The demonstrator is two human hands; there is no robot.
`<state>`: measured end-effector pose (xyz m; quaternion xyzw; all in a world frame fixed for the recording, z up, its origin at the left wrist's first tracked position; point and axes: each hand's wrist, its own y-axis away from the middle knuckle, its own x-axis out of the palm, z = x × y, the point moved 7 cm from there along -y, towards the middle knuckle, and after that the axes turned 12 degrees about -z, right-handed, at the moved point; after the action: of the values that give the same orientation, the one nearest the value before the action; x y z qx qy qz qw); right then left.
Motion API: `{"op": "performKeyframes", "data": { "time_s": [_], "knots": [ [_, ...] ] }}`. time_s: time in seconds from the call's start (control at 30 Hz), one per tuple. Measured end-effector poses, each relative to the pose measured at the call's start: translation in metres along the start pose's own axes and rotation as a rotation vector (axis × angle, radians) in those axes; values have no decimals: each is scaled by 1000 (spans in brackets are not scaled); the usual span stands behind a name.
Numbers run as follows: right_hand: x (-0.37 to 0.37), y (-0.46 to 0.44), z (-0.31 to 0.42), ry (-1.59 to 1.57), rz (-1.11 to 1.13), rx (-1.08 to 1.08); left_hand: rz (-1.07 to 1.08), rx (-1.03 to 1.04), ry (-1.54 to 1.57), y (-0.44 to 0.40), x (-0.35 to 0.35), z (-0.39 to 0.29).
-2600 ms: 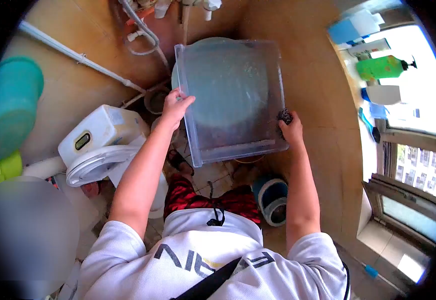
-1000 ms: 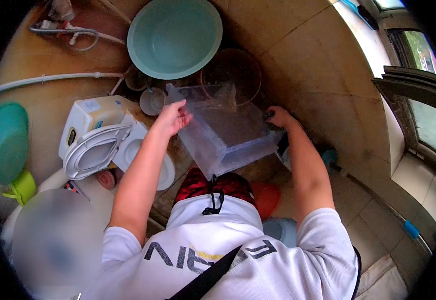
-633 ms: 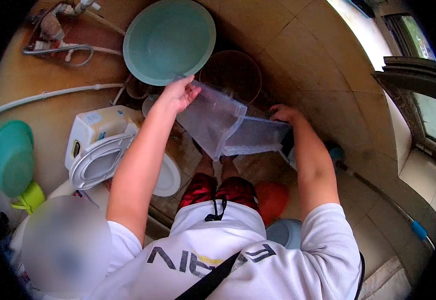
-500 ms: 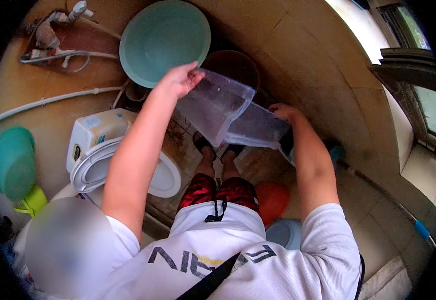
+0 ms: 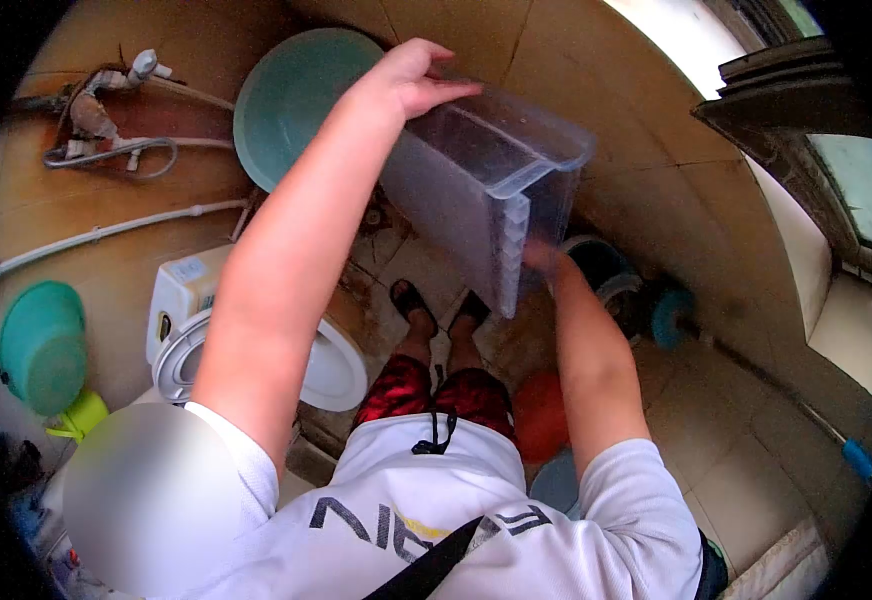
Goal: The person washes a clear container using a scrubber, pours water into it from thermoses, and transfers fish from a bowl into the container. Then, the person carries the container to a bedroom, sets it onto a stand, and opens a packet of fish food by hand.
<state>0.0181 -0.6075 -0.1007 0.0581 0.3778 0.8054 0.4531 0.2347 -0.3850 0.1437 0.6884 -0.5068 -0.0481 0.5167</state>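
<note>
A clear plastic storage bin (image 5: pixel 446 200) is held up in front of me, tilted, with its rim toward the upper right and ridges along one corner. My left hand (image 5: pixel 418 82) grips its far upper edge, fingers over the rim. Lower down on the right, my right hand (image 5: pixel 544 258) holds the bin near its bottom end; its fingers show only blurred through the clear wall. Partly behind the bin and my left arm is a large green basin (image 5: pixel 291 110).
At left are a toilet (image 5: pixel 336 372), a teal bucket (image 5: pixel 44 345) and wall pipes with a tap (image 5: pixel 106 120). A red basin (image 5: pixel 541 415) lies near my legs. To the right are a long-handled brush (image 5: pixel 672 312) and an open window (image 5: pixel 791 90).
The bin has turned and risen to the right, its side now facing me. My left hand moved up and right along with it; my right hand shifted lower and left.
</note>
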Motion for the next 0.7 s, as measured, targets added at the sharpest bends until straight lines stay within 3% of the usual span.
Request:
{"op": "performKeyframes", "data": {
  "time_s": [0.07,0.13,0.2,0.23,0.4,0.5,0.6,0.63,0.7],
  "knots": [
    [0,-8,-37,-135,-102,173,2,-4,2,-15,9,2],
    [-11,47,53,-219,44,124,37,38,43,-19,20,4],
    [-14,62,79,-321,128,103,55,75,95,-17,29,5],
    [-10,52,59,-385,139,107,99,82,102,-20,32,3],
    [-30,52,62,-283,193,160,242,175,108,-15,33,-6],
    [-42,49,59,-205,76,290,99,106,159,10,24,-9],
    [-68,49,74,-31,-64,338,-71,-4,128,47,-27,-18],
    [-71,38,63,-30,-109,320,-133,120,-110,73,-48,-25],
    [-81,28,64,69,-239,220,-260,163,-501,105,-111,-25]
  ]
}}
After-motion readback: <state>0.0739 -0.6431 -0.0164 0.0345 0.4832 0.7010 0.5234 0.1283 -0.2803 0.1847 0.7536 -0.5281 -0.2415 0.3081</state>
